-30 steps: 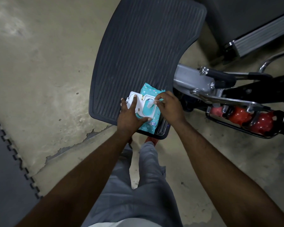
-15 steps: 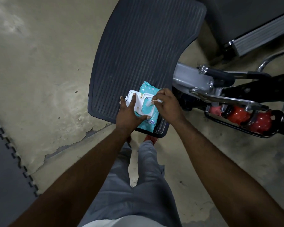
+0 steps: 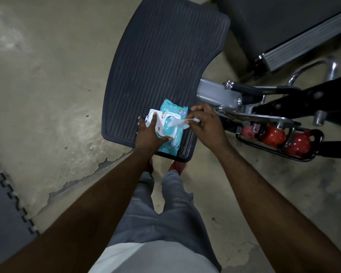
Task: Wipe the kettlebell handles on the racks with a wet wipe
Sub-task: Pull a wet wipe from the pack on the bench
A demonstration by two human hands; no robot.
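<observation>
Holding pack [image 3: 174, 112] down on mat [image 3: 161, 56] with left hand [image 3: 149, 135], fingers straight and spread over its open lid [image 3: 151, 114], to stop it lifting. Pinching wipe [image 3: 178, 123], partly out, between curled fingertips of right hand [image 3: 207, 126]. Leaving red kettlebells [image 3: 274, 135] in rack [image 3: 321, 134] just right, unwiped.

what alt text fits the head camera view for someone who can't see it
Seen from above, a person's right hand pinches a wet wipe partly out of a teal wipe pack, which the left hand presses onto a black ribbed mat. Red kettlebells sit in a rack to the right.
</observation>
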